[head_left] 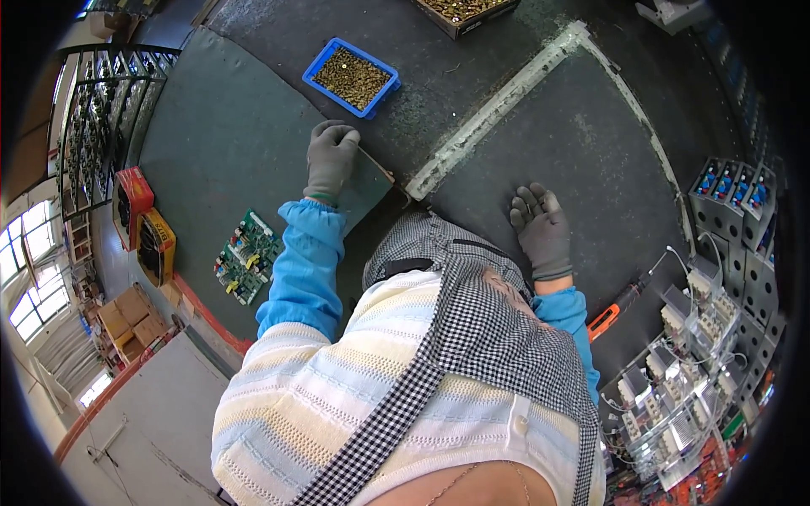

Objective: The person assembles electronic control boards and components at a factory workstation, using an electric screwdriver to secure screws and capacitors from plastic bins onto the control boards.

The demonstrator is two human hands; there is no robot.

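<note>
My left hand [332,160], in a grey glove, is closed over the green mat near the table's front corner. Its fingers are bent under, and whatever they hold, if anything, is hidden. Just beyond it stands a blue plastic tray [377,103] filled with small brass-coloured parts. Left of my blue sleeve lies a green circuit board [249,257] with mounted components. My right hand [540,232], also gloved in grey, lies palm up over the dark table on the right. Its fingers are loosely bent and slightly apart, with nothing visible in the palm.
An orange and black screwdriver [618,312] lies right of my right arm. Wired metal assemblies [675,371] crowd the lower right, below grey perforated housings [730,211]. A second box [481,21] of brass parts sits at the far edge. Racks of boards [105,126] and two fans [154,244] stand left.
</note>
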